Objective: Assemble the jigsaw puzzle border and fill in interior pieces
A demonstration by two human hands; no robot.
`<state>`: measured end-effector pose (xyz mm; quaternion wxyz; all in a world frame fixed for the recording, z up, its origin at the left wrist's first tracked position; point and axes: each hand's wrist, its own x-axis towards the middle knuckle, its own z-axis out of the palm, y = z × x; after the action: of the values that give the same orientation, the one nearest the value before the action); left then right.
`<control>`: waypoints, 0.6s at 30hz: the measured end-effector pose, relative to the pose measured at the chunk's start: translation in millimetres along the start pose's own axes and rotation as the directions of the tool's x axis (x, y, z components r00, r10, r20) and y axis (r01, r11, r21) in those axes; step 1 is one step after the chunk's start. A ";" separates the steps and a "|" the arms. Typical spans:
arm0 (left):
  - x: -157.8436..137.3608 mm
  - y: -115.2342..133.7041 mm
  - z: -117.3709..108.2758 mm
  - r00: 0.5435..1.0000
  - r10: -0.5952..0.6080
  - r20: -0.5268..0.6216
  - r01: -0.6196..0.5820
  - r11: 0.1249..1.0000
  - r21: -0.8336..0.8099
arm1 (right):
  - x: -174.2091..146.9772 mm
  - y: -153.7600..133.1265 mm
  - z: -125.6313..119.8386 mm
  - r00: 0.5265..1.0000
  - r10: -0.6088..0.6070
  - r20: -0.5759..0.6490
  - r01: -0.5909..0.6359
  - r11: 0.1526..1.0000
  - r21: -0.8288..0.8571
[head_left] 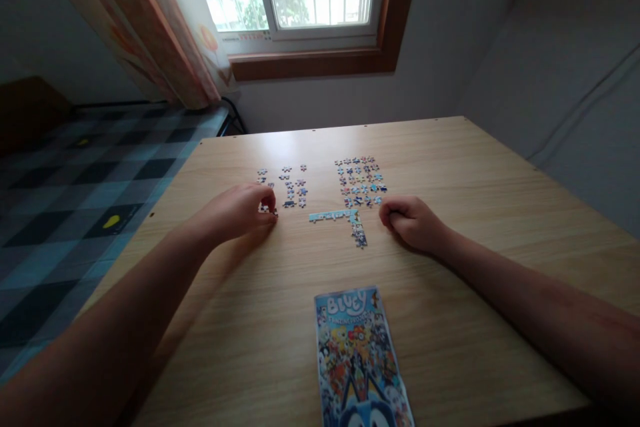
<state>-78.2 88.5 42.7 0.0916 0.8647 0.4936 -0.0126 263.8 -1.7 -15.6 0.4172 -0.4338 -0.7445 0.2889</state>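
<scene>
While both bare forearms stretched forward across the wooden table, two hands worked near a scattered jigsaw. There were two loose groups of puzzle pieces: a smaller group on the left (roughly a dozen, too small to count exactly) and a denser group on the right, several dozen. One joined strip of pieces formed a corner, a pale blue run with a short leg turning toward the viewer. One puzzle box lay flat at the near edge.

The left hand rested palm down, its fingertips curled and pinching a single piece at the near edge of the smaller group. The right hand lay on the table just right of the strip, fingers clenched into a loose fist, knuckles toward the denser group; whether it held anything could not be told.
</scene>
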 end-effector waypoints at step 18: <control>-24.7 111.4 29.4 0.961 0.275 0.011 -0.206 0.747 -0.632 | -6.0 -6.4 -1.3 0.996 -0.084 0.012 0.085 0.994 -0.071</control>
<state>6.5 7.3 32.8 0.3991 0.8397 0.3486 0.1189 264.0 -9.9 -12.1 0.4101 -0.4153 -0.7738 0.2461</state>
